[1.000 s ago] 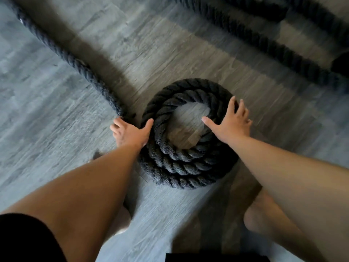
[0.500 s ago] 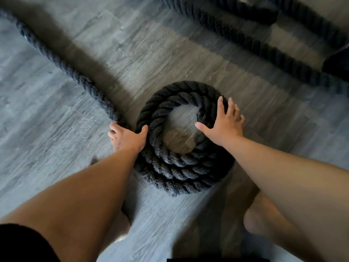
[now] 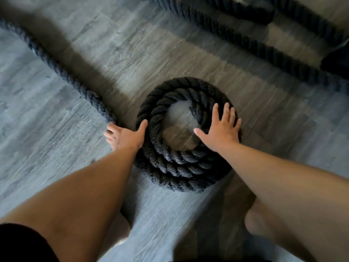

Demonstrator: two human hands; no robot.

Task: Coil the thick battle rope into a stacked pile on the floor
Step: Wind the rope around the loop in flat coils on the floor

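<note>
A thick black battle rope lies coiled [image 3: 175,167] in a stacked ring on the grey wood floor, centre of view. Its free length [image 3: 62,72] runs away to the upper left. My left hand [image 3: 125,136] grips the rope where the free length meets the coil's left side, thumb pressed against the ring. My right hand [image 3: 221,127] rests flat, fingers spread, on top of the coil's right side. The rope's inner end [image 3: 193,108] shows inside the ring by my right fingertips.
More of the rope [image 3: 255,46] runs diagonally across the upper right, with another stretch [image 3: 311,17] behind it. A dark object [image 3: 338,61] sits at the right edge. My bare knees [image 3: 264,224] are near the coil's front.
My right hand has slid further onto the top of the coil's right side. The left hand has stayed at the coil's left, and the view has shifted slightly.
</note>
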